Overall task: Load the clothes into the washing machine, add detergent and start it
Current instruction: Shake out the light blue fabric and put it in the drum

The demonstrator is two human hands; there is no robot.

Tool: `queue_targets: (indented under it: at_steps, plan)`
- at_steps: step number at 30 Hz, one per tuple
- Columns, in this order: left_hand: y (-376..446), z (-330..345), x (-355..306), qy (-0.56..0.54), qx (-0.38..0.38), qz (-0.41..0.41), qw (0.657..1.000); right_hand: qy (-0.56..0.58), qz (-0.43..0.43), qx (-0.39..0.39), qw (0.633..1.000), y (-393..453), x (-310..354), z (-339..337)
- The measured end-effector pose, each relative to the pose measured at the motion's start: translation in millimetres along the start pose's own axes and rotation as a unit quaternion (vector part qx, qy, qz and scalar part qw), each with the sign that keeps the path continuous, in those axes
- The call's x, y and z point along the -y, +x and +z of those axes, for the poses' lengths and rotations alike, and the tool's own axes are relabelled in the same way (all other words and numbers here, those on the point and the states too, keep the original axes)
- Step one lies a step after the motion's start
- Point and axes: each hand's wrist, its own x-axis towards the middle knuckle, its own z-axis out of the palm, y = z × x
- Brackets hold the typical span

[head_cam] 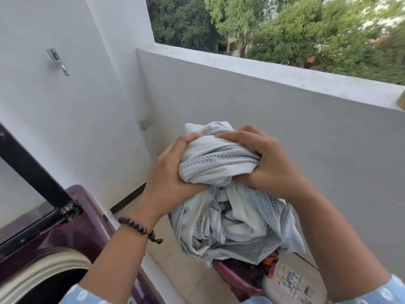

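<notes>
A bunched pale blue-white patterned cloth [228, 211] hangs in the air in front of me. My left hand [173, 178], with a bead bracelet on its wrist, grips the cloth's left side. My right hand [263, 163] grips its top and right side. At the lower left stands the dark purple top-loading washing machine [65, 233], lid [28, 170] raised, its drum opening [50, 281] partly in view. Below the cloth a pink laundry basket [236, 279] holds more dark and coloured clothes. A white container with a printed label [291, 281] stands beside the basket.
White balcony walls close in at the left and ahead, with a low parapet [263, 71] and trees beyond it. A metal hook [57, 61] and a wall socket [144, 123] sit on the wall. Beige tiled floor [179, 266] runs between machine and basket.
</notes>
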Motion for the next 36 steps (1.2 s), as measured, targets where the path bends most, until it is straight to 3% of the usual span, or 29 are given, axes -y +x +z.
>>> queue_targets:
  at_steps: [7,13,17,22,30,36]
  plan:
    - [2,4,3,-0.173,-0.171,-0.012,0.970,0.065,0.049,0.023,0.996,-8,3,-12]
    - [8,-31,12,-0.298,-0.338,-0.037,0.892,0.247,0.167,0.002,0.954,-29,-35,-17]
    - [15,-47,16,-0.377,-0.318,-0.043,0.869,0.320,0.176,0.054,0.929,-32,-52,4]
    - [16,-51,6,-0.393,-0.317,-0.043,0.862,0.264,0.200,0.061,0.942,-27,-44,13]
    - [0,-61,6,-0.326,-0.351,-0.086,0.873,0.171,0.166,-0.156,0.959,-10,-33,-19]
    - [1,-64,9,-0.228,-0.307,-0.076,0.921,0.334,0.104,-0.187,0.918,2,2,-64]
